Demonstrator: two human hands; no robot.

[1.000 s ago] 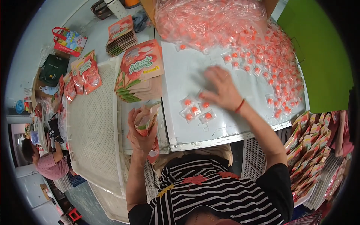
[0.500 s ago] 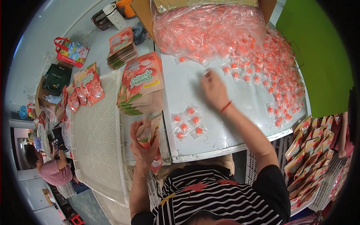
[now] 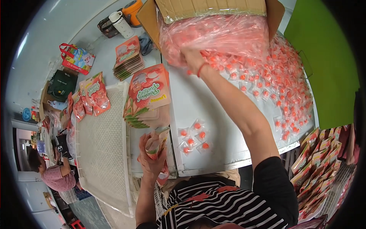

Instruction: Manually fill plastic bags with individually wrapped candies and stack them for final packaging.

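Note:
My left hand (image 3: 152, 162) is wrapped round an upright printed pouch (image 3: 153, 148), its mouth spread toward me. Up at the carton, my right hand (image 3: 193, 60) has its fingers closed at the clear plastic liner bag (image 3: 225, 32); the fingertips are partly hidden by the film. Red, individually wrapped candies (image 3: 291, 91) spill from beneath the liner across the right of the table. A small group of the same candies (image 3: 197, 134) lies apart near the front edge, between my arms. Beyond my left hand, flat pouches (image 3: 149, 86) are fanned in a stack.
The cardboard carton (image 3: 213, 7) stands at the table's back. A white perforated tray (image 3: 101, 133) lies left, with filled pouches (image 3: 95, 95) at its far end. Another pouch stack (image 3: 127, 55) sits behind. Upright pouches (image 3: 316, 168) fill a crate at right. A person (image 3: 59, 173) works far left.
My right hand has moved from the bare tabletop up and left to the liner bag. The liner's front edge has shifted, uncovering more candies. My left hand keeps the pouch.

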